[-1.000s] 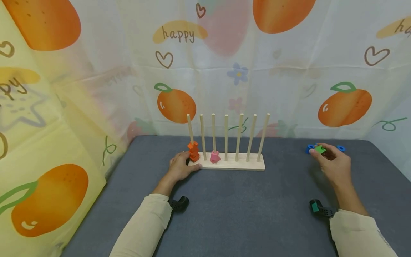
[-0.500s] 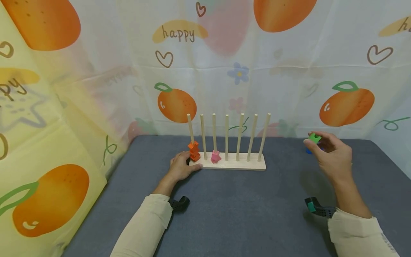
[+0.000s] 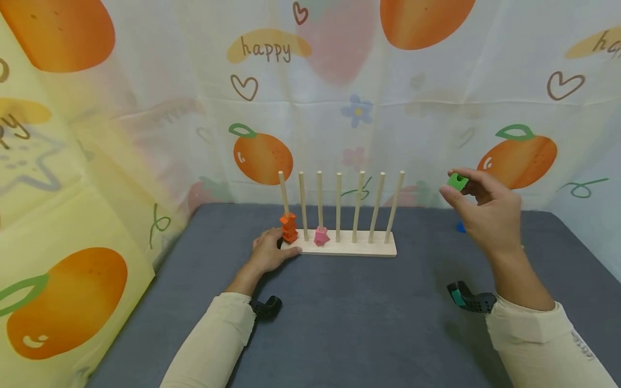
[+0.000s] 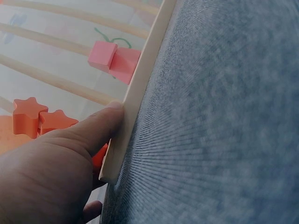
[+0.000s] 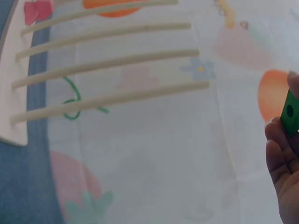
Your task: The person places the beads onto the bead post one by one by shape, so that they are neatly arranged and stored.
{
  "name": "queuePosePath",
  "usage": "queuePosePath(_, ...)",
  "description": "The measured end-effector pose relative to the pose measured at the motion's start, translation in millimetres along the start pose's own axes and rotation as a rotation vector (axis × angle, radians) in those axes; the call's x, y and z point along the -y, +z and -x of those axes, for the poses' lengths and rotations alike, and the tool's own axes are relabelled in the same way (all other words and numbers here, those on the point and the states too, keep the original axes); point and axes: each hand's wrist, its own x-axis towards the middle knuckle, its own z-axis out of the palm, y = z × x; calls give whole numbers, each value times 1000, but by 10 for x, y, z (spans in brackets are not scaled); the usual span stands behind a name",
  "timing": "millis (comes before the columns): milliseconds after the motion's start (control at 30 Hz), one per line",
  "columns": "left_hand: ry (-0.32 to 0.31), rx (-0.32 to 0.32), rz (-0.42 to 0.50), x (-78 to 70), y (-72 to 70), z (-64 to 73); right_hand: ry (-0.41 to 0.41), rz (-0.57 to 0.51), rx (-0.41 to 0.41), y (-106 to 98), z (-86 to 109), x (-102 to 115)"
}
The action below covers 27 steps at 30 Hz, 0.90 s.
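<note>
A wooden peg stand with a row of upright pegs stands near the back of the table. My left hand grips its left end, the thumb pressed to the base edge in the left wrist view. Orange star-shaped beads are stacked on the leftmost peg. One pink bead, star-like in outline, sits low on the third peg. Raised to the right of the stand, my right hand pinches a small green bead between thumb and fingers. A hole shows in the green bead in the right wrist view.
A blue piece lies on the grey tabletop, mostly hidden behind the right hand. A fruit-printed cloth hangs behind the table and along its left side.
My right hand has lifted the green bead off the table beside the blue pieces and carried it up and to the left. My left hand stays on the stand.
</note>
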Motion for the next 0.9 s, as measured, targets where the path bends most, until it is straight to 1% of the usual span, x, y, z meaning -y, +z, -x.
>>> queuePosePath(133,4,-6,-17,9,-6,-9,-54,-43,19,114,-135,99)
queuePosePath(267,2,-3,-16,9,-9,-14,-93,-65,62,229,-250,149)
queuePosePath(333,1,-1,-11,2,-10,-11,-84,-60,88,289,-292,175)
queuePosePath(533,-13,11,-10,-4,-3,-11,0,-5,163,491,-360,234)
queuePosePath(767,-8,2,-1,-3,1,-12,-28,50,228,742,-424,201)
queuePosePath(900,-4,3,4,-13,-14,-3,-14,81,258,858,-446,158)
